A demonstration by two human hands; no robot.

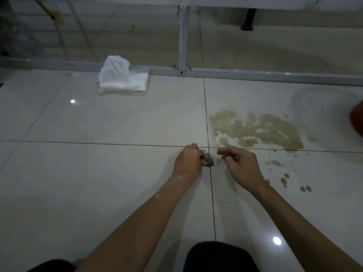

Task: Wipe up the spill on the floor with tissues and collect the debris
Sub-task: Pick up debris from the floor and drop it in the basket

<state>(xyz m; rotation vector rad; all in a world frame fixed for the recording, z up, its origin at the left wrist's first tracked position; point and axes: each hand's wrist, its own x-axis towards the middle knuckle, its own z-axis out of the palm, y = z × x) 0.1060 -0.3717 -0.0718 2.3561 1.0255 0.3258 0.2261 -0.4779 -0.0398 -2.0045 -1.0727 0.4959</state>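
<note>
Left hand: my left hand (188, 160) is low over the floor (98, 183), knuckles up, with the fingers curled round a small tissue wad (208, 161).
Tissue wad: grey and soiled, crumpled tight, and it sticks out from the thumb side of the left hand, right over the crossing of two grout lines (213, 203).
Right hand: my right hand (240, 166) hovers just beside the wad without touching it. The fingers are loosely curled and the thumb and forefinger reach toward the left hand. I see nothing held in them.
Spill: a wide brownish spill (257, 130) lies on the tile beyond and to the right of the right hand, patchy, with pale gaps through it. Its near edge runs along the grout line.
Splashes: small dark splashes (283, 181) dot the tile to the right of my right wrist, apart from the main patch.
Tissue pack: a white tissue pack (123, 81) sits on the floor well off to the far left, against the rail, with one sheet standing up out of its top.
Frame: a grey metal frame (255, 75) runs across the floor behind the pack and the spill, with an upright post rising from it.
Right edge: an orange-red object (357, 118) is cut off by the frame edge, and I cannot tell what it is.
Foreground: both forearms are bare, and my dark-clothed knees (220, 256) show at the bottom edge.
</note>
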